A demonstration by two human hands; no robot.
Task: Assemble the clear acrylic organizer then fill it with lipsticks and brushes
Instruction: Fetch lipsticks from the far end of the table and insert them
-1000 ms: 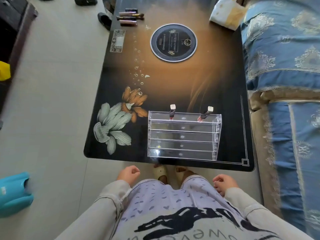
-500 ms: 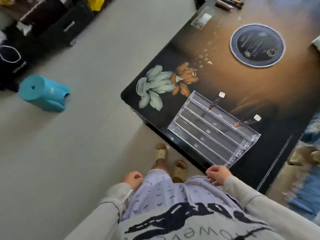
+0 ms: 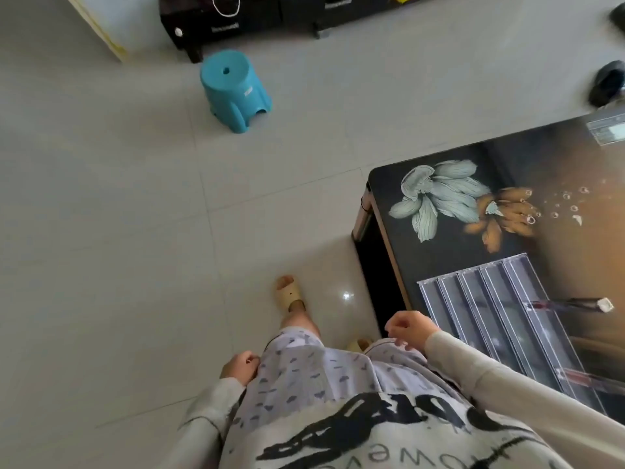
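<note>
**both hands idle, organizer standing with two lipsticks**

the clear acrylic organizer [image 3: 500, 319] is seen assembled, its stepped tiers rising away from the person. it is carried by a dark flower-printed table [image 3: 558, 245], whose painted flowers lie just beyond one end of the organizer. two lipsticks are lodged in the organizer's highest tier. one lipstick [image 3: 571, 303], tipped with a white square cap, leans out past the organizer's back. a second lipstick [image 3: 590, 379] is partly cut off by the frame edge.

the right hand [image 3: 407, 330] is held just beside the organizer's lowest front tier, off the table. its fingers are loosely curled and nothing is grasped. the left hand [image 3: 238, 365] is kept well apart from the organizer, across the patterned shirt, also loosely curled and empty.

a beige sandal [image 3: 289, 294] is seen on the floor near the organizer's front side. a blue plastic stool [image 3: 233, 89] is placed well apart from the organizer.
</note>
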